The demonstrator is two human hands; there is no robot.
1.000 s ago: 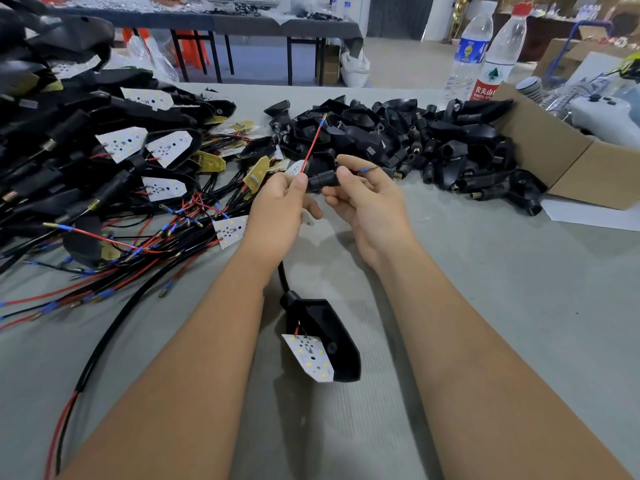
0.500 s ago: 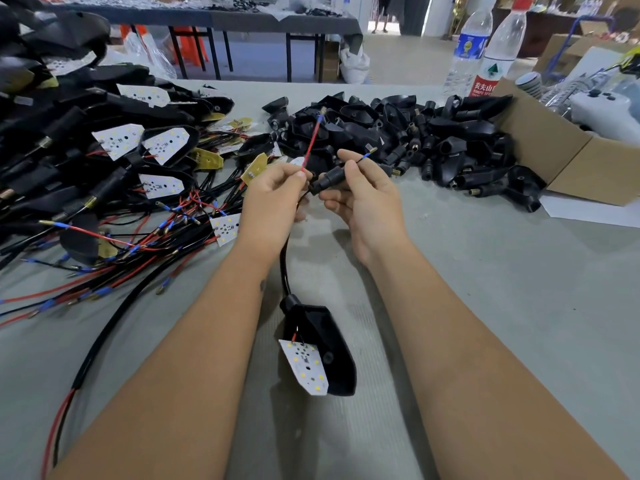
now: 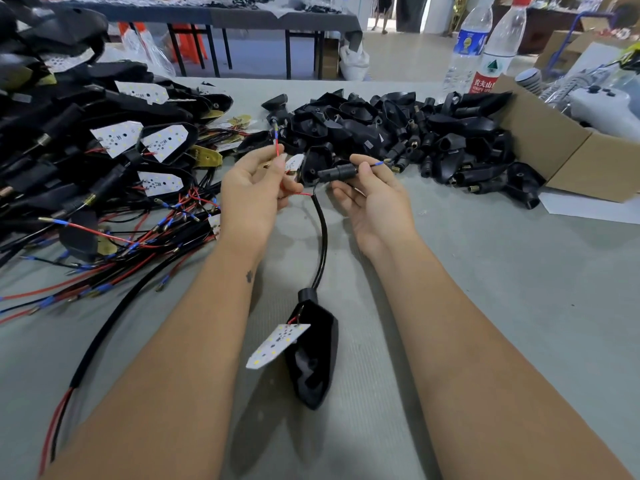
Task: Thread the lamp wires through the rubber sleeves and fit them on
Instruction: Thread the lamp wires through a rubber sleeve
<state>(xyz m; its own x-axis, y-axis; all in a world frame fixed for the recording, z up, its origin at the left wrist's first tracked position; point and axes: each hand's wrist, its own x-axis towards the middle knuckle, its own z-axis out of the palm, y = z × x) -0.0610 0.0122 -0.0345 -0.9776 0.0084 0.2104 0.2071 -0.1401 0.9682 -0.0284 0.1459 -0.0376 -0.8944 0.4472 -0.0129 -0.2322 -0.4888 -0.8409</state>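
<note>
A black lamp housing (image 3: 313, 358) with a white LED board (image 3: 277, 344) lies on the grey table between my forearms. Its black cable (image 3: 322, 237) runs up to my hands and splits into two wires. My left hand (image 3: 252, 192) pinches the red wire (image 3: 277, 148), whose blue-tipped end points up. My right hand (image 3: 375, 199) pinches the black wire with a black rubber sleeve (image 3: 337, 173) threaded on it; the wire's blue tip (image 3: 379, 163) sticks out to the right.
A heap of wired lamps (image 3: 104, 161) covers the table's left side. A pile of loose black rubber sleeves (image 3: 398, 129) lies beyond my hands. A cardboard box (image 3: 568, 157) and two water bottles (image 3: 485, 46) stand at the right.
My hands have moved apart. The red wire has separated from the sleeve and the black wire now passes through it, its tip out at the right. The lamp housing shifted slightly.
</note>
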